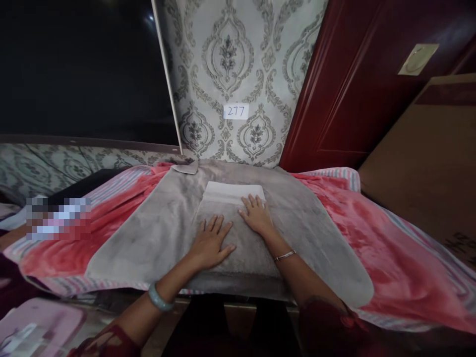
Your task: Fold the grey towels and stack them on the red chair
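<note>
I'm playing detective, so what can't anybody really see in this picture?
All in the head view:
Palms of the left hand and right hand: hidden, facing down.
Cloth beneath them: the grey cloth is covered by the hands.
Cardboard box: cut off by the right edge.
Black screen: cut off by the top and left edges.
Pixelated patch: blurred into squares.

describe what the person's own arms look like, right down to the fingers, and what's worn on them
Both are bare from about the elbow down. The left arm wears a thick, rounded, pale grey-green bangle; the right arm, a slim silvery bracelet. Dark red sleeves end near the elbows. The fingers show no gloves or visible rings.
</note>
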`<control>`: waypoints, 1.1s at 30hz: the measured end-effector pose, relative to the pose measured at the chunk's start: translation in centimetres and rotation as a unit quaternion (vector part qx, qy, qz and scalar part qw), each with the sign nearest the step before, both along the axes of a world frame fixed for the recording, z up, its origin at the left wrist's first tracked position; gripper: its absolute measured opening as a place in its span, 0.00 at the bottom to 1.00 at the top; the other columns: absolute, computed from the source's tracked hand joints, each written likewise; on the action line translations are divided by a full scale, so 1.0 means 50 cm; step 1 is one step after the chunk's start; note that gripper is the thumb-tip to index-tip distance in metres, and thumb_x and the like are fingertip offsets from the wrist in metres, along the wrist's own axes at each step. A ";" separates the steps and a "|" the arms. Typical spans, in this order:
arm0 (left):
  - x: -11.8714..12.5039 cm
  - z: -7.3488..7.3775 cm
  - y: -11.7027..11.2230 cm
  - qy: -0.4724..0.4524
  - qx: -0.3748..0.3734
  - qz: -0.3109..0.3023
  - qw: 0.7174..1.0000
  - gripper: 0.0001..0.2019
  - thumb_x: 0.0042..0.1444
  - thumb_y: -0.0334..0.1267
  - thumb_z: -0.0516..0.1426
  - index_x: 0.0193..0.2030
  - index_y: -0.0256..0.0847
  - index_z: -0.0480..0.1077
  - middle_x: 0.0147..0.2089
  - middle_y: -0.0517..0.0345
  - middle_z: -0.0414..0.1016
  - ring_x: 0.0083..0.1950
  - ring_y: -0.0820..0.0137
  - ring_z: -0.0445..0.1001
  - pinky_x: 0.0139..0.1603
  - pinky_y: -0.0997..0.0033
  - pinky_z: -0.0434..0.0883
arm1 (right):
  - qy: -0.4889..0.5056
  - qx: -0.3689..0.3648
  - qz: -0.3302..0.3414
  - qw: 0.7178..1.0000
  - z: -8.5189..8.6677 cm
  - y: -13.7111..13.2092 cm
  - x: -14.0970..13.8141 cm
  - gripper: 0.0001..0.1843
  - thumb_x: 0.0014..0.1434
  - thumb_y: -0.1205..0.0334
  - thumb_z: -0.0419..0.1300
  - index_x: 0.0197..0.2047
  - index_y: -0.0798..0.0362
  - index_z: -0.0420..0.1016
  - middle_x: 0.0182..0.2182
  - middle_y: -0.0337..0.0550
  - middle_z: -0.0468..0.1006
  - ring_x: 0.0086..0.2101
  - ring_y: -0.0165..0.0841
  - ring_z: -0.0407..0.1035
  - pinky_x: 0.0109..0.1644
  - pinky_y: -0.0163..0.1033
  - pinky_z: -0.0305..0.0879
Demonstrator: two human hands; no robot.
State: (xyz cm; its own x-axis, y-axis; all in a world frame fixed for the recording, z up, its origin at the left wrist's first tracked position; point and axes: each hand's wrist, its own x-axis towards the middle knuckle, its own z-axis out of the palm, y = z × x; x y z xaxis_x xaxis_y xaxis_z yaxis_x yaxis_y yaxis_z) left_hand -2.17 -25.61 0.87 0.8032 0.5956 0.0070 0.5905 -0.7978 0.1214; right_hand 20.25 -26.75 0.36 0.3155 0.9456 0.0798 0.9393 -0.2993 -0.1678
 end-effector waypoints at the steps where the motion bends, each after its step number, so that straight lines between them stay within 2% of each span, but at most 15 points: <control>1: 0.003 0.006 0.005 -0.003 -0.006 0.001 1.000 0.35 0.66 0.57 0.51 0.75 0.43 0.55 0.78 0.39 0.49 0.79 0.46 0.46 0.74 0.36 0.49 | 0.002 0.000 0.000 1.000 -0.009 0.000 0.001 0.35 0.72 0.43 0.44 0.77 0.43 0.48 0.77 0.44 0.43 0.73 0.48 0.37 0.72 0.63 0.40; 3: 0.019 0.025 0.025 -0.023 -0.010 0.004 1.000 0.33 0.68 0.54 0.49 0.74 0.40 0.57 0.77 0.38 0.53 0.77 0.49 0.51 0.74 0.41 0.53 | 0.004 0.005 -0.002 1.000 -0.018 0.001 0.003 0.35 0.72 0.42 0.43 0.77 0.43 0.48 0.77 0.45 0.43 0.73 0.48 0.36 0.72 0.63 0.40; 5: 0.048 0.047 0.060 -0.040 -0.006 0.005 0.999 0.30 0.70 0.50 0.47 0.74 0.38 0.58 0.76 0.38 0.56 0.77 0.53 0.54 0.75 0.45 0.52 | 0.004 0.009 -0.002 1.000 -0.019 0.002 0.003 0.35 0.72 0.41 0.43 0.77 0.43 0.49 0.76 0.45 0.44 0.73 0.49 0.37 0.72 0.63 0.39; 8: 0.100 0.064 0.131 -0.032 0.008 0.012 0.999 0.29 0.70 0.47 0.46 0.74 0.37 0.56 0.77 0.40 0.52 0.78 0.55 0.49 0.76 0.43 0.46 | 0.006 0.012 -0.001 1.000 -0.016 0.005 0.004 0.34 0.72 0.42 0.43 0.77 0.42 0.49 0.76 0.45 0.45 0.73 0.49 0.37 0.72 0.63 0.39; 10: 0.125 0.055 0.175 -0.026 0.026 0.045 0.998 0.31 0.70 0.48 0.46 0.75 0.37 0.54 0.78 0.41 0.49 0.79 0.53 0.45 0.76 0.40 0.45 | 0.010 0.011 0.000 1.000 -0.016 0.006 0.004 0.35 0.72 0.42 0.44 0.77 0.43 0.49 0.76 0.45 0.44 0.73 0.49 0.36 0.72 0.63 0.38; 13: 0.137 0.021 0.214 -0.033 0.052 0.089 0.994 0.32 0.70 0.51 0.45 0.76 0.36 0.53 0.78 0.39 0.49 0.79 0.51 0.45 0.75 0.38 0.46 | 0.015 0.012 0.002 1.000 -0.020 0.003 0.005 0.35 0.72 0.42 0.44 0.77 0.44 0.49 0.76 0.45 0.45 0.73 0.49 0.36 0.73 0.63 0.38; 17: 0.129 -0.008 0.220 -0.040 0.061 0.095 0.993 0.33 0.70 0.52 0.44 0.75 0.36 0.54 0.78 0.40 0.51 0.79 0.51 0.47 0.75 0.38 0.47 | 0.019 0.007 0.001 1.000 -0.012 0.004 0.006 0.35 0.72 0.42 0.44 0.77 0.44 0.49 0.76 0.45 0.46 0.73 0.49 0.37 0.72 0.63 0.39; 21: 0.128 -0.003 0.215 -0.043 0.065 0.092 0.993 0.32 0.70 0.52 0.45 0.75 0.39 0.56 0.77 0.40 0.52 0.78 0.50 0.48 0.74 0.37 0.48 | 0.020 -0.013 -0.002 1.000 0.035 0.042 0.007 0.32 0.73 0.46 0.42 0.75 0.45 0.56 0.74 0.50 0.55 0.72 0.50 0.45 0.71 0.65 0.42; 24: 0.130 0.000 0.216 -0.047 0.071 0.091 0.992 0.32 0.70 0.53 0.45 0.75 0.40 0.56 0.77 0.40 0.52 0.78 0.50 0.49 0.74 0.37 0.48 | 0.010 0.022 -0.007 1.000 0.061 0.089 0.003 0.30 0.74 0.54 0.38 0.75 0.46 0.55 0.74 0.47 0.54 0.72 0.45 0.44 0.72 0.61 0.41; 26: 0.129 -0.004 0.217 -0.043 0.069 0.092 0.992 0.32 0.70 0.53 0.45 0.75 0.40 0.57 0.77 0.40 0.52 0.78 0.50 0.49 0.74 0.36 0.49 | 0.008 0.027 -0.004 1.000 0.056 0.114 -0.002 0.30 0.74 0.56 0.39 0.75 0.46 0.55 0.75 0.44 0.52 0.73 0.44 0.42 0.73 0.60 0.40; 28: 0.128 -0.010 0.219 -0.041 0.071 0.090 0.993 0.32 0.70 0.54 0.45 0.75 0.40 0.57 0.77 0.40 0.53 0.78 0.50 0.49 0.74 0.37 0.49 | 0.012 0.014 0.001 1.000 0.037 0.127 -0.005 0.30 0.73 0.54 0.40 0.75 0.46 0.55 0.75 0.43 0.52 0.73 0.45 0.43 0.73 0.60 0.39; 31: 0.126 -0.012 0.223 -0.044 0.079 0.085 0.992 0.33 0.70 0.54 0.44 0.75 0.38 0.57 0.77 0.39 0.52 0.78 0.50 0.49 0.74 0.38 0.49 | 0.017 0.013 0.006 1.000 0.007 0.131 -0.004 0.31 0.73 0.53 0.41 0.76 0.47 0.55 0.75 0.43 0.52 0.73 0.46 0.43 0.73 0.61 0.38; 33: 0.131 -0.004 0.228 -0.032 0.066 0.085 0.994 0.33 0.70 0.54 0.45 0.74 0.37 0.57 0.77 0.38 0.52 0.78 0.49 0.49 0.74 0.37 0.49 | 0.019 0.017 0.006 1.000 -0.001 0.129 -0.002 0.31 0.73 0.53 0.40 0.76 0.46 0.55 0.75 0.43 0.52 0.73 0.45 0.42 0.73 0.60 0.37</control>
